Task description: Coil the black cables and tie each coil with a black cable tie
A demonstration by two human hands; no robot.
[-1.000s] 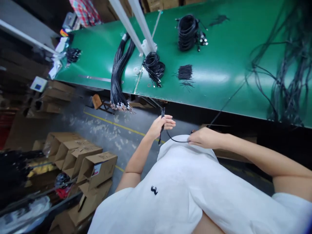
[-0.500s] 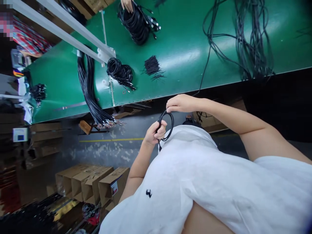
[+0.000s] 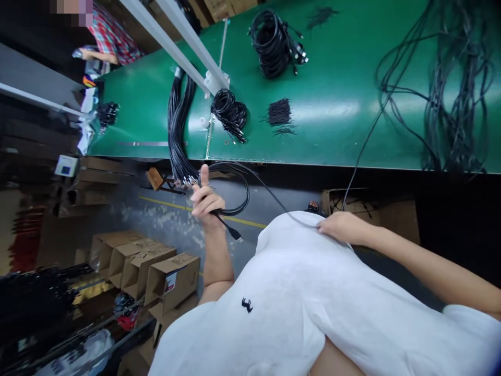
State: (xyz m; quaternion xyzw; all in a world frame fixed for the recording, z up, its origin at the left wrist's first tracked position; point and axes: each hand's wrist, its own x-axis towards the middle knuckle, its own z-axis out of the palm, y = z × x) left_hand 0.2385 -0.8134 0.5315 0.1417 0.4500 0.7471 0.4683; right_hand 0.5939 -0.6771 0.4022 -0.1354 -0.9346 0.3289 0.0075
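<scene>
My left hand [image 3: 209, 204] is closed around a small loop of black USB cable [image 3: 248, 194], with one finger raised. From under that hand the cable's plug [image 3: 235, 235] hangs free. The same cable stretches across to my right hand [image 3: 340, 228], which pinches it in front of the white shirt. Beyond the right hand the strand climbs to a loose heap of long black cables [image 3: 456, 104] on the green table [image 3: 332, 94].
A coiled cable bundle [image 3: 270, 44], a smaller coil [image 3: 230, 114] and a pile of short black ties [image 3: 279, 112] lie on the table. Long straight wires [image 3: 178, 125] overhang its edge. Cardboard boxes [image 3: 172, 277] stand lower left; another person's plaid sleeve [image 3: 113, 34] is upper left.
My hands have moved apart, left hand outward with the loop, right hand right and down along the cable. The loop is wider. A hand on the coiled bundle has gone; the view has shifted.
</scene>
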